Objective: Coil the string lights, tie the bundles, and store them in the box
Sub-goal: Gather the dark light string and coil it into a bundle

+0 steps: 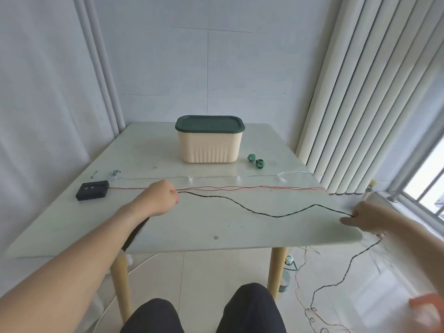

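Observation:
A black string-light wire [264, 212] lies in a wavy line across the table [192, 227]. My left hand [161, 195] pinches its left end near the table's middle. My right hand [367, 218] grips the same wire at the table's right edge, and from there it hangs down to the floor. A red wire [240, 187] runs from a black battery box [92, 190] to the right edge. Behind it lies a clear white wire [295, 173]. The cream box with a dark green lid [209, 140] stands shut at the back.
Two green tie rolls [255, 161] lie right of the box. Loose red and black wire is tangled on the floor [314, 316] at the right, near a bottle [286, 277] by the table leg. Vertical blinds [360, 92] and a window stand to the right.

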A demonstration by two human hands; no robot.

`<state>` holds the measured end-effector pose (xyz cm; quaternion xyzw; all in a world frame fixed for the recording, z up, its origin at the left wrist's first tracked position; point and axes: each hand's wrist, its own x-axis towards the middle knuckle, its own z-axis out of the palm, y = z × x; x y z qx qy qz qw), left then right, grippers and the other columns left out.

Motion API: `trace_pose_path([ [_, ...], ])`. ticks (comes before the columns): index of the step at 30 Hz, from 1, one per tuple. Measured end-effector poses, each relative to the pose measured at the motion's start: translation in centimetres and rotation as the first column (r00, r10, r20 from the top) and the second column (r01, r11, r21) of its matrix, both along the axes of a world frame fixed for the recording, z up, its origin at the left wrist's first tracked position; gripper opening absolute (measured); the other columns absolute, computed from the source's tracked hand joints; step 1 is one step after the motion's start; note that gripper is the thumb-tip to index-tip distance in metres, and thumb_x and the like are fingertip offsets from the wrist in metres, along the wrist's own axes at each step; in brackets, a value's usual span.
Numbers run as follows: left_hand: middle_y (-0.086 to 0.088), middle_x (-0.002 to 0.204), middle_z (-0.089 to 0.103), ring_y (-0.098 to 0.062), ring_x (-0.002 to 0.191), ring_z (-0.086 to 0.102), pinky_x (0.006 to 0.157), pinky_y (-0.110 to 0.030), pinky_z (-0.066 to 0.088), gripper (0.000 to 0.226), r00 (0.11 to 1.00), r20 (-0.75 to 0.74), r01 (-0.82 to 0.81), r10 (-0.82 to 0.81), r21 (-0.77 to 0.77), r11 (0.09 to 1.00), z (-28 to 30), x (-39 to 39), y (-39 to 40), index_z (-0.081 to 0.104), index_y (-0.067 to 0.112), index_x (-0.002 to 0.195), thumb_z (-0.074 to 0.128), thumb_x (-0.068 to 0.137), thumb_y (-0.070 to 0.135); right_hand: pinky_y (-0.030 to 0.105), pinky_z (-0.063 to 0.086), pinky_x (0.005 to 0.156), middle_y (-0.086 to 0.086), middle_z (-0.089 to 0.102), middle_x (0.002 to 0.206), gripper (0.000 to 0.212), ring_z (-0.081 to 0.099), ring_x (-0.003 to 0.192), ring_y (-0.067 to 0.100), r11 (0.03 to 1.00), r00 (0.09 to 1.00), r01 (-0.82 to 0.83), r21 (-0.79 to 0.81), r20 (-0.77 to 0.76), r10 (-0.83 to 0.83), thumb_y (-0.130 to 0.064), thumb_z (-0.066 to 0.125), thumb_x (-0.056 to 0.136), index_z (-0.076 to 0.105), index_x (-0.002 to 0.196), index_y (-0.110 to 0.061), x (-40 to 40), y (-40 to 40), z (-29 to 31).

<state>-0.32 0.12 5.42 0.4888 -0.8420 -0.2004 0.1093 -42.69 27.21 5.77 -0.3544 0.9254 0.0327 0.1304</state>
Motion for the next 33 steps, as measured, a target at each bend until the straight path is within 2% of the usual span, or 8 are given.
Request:
trace_pose_path([
  [4, 0.006, 0.052, 0.036, -0.01, 0.043, 0.028, 0.04, -0.021, 0.02, 0.029, 0.913, -0.406, 0.109, 0.038, 0.333, 0.937, 1.8, -2.9, 2.3, 0.061, 0.007, 0.088, 0.038, 0.104, 0.013, 0.024, 0.045, 0.045, 0.006, 0.068, 0.059, 0.033, 0.052, 0.042, 0.017, 0.984, 0.874, 0.002, -0.176, 0.478, 0.084, -0.03, 0.065, 0.097, 0.064, 0.086, 0.001, 3.6, -1.3, 1.5],
  [8, 0.003, 0.055, 0.032, -0.009, 0.039, 0.019, 0.04, -0.018, 0.011, 0.025, 0.711, -0.678, 0.254, 0.186, 0.495, 0.831, 3.6, -4.9, 3.1, 0.054, 0.007, 0.095, 0.035, 0.107, 0.015, 0.027, 0.047, 0.051, 0.007, 0.064, 0.069, 0.022, 0.051, 0.052, 0.016, 0.9, 0.697, 0.068, -0.431, 0.666, 0.266, -0.023, 0.072, 0.092, 0.068, 0.09, -0.002, 7.6, -5.0, 2.7],
  [12, 0.005, 0.054, 0.017, -0.011, 0.042, 0.012, 0.046, -0.024, 0.007, 0.023, 0.582, -0.776, 0.365, 0.244, 0.518, 0.774, 6.1, -6.0, 3.0, 0.044, 0.015, 0.078, 0.037, 0.098, 0.011, 0.027, 0.041, 0.052, 0.005, 0.052, 0.073, 0.024, 0.045, 0.057, 0.015, 0.739, 0.633, 0.245, -0.627, 0.682, 0.368, -0.031, 0.072, 0.091, 0.065, 0.089, -0.008, 10.3, -9.7, 4.4],
  [20, 0.007, 0.054, 0.018, -0.009, 0.042, 0.014, 0.044, -0.026, 0.009, 0.031, 0.447, -0.878, 0.625, 0.174, 0.445, 0.641, 10.2, -6.5, 0.5, 0.051, 0.017, 0.077, 0.039, 0.103, 0.027, 0.025, 0.036, 0.054, 0.003, 0.062, 0.081, 0.033, 0.04, 0.057, 0.014, 0.714, 0.481, 0.064, -0.698, 0.648, 0.591, -0.027, 0.075, 0.088, 0.069, 0.116, -0.011, 13.0, -16.7, 8.2],
  [25, 0.009, 0.054, 0.025, -0.005, 0.037, 0.02, 0.039, -0.022, 0.013, 0.024, 0.155, -0.905, 0.738, 0.395, 0.372, 0.563, 9.9, -7.1, -0.5, 0.056, 0.017, 0.09, 0.037, 0.104, 0.021, 0.026, 0.039, 0.053, 0.001, 0.054, 0.066, 0.032, 0.042, 0.055, 0.015, 0.689, 0.397, 0.056, -0.723, 0.649, 0.649, -0.03, 0.062, 0.099, 0.067, 0.108, 0.001, 15.6, -19.3, 6.5],
  [29, 0.002, 0.067, 0.05, -0.01, 0.041, 0.035, 0.038, -0.02, 0.026, 0.028, 0.015, -0.917, 0.629, 0.399, 0.319, 0.709, 8.8, -7.7, -2.3, 0.049, 0.014, 0.128, 0.034, 0.104, 0.01, 0.023, 0.027, 0.046, -0.006, 0.036, 0.057, 0.028, 0.03, 0.047, 0.009, 0.658, 0.528, -0.019, -0.753, 0.551, 0.646, -0.031, 0.055, 0.103, 0.066, 0.089, -0.009, 17.7, -20.6, 3.8],
  [31, -0.006, 0.078, 0.064, -0.016, 0.049, 0.05, 0.042, -0.023, 0.036, 0.039, 0.025, -0.935, 0.538, 0.355, 0.312, 0.783, 8.2, -8.0, -2.9, 0.041, 0.017, 0.142, 0.034, 0.105, 0.008, 0.022, 0.028, 0.048, -0.007, 0.038, 0.057, 0.031, 0.031, 0.049, 0.009, 0.633, 0.647, -0.257, -0.73, 0.357, 0.674, -0.037, 0.057, 0.1, 0.07, 0.084, -0.014, 17.9, -20.8, 3.2],
  [33, -0.013, 0.087, 0.07, -0.023, 0.059, 0.061, 0.048, -0.028, 0.047, 0.043, 0.086, -0.955, 0.501, 0.283, 0.287, 0.817, 8.0, -8.3, -3.2, 0.032, 0.016, 0.149, 0.032, 0.107, 0.01, 0.021, 0.028, 0.049, -0.008, 0.04, 0.056, 0.031, 0.032, 0.05, 0.009, 0.624, 0.653, -0.439, -0.646, 0.248, 0.716, -0.044, 0.061, 0.096, 0.072, 0.079, -0.02, 18.0, -20.4, 3.4],
])
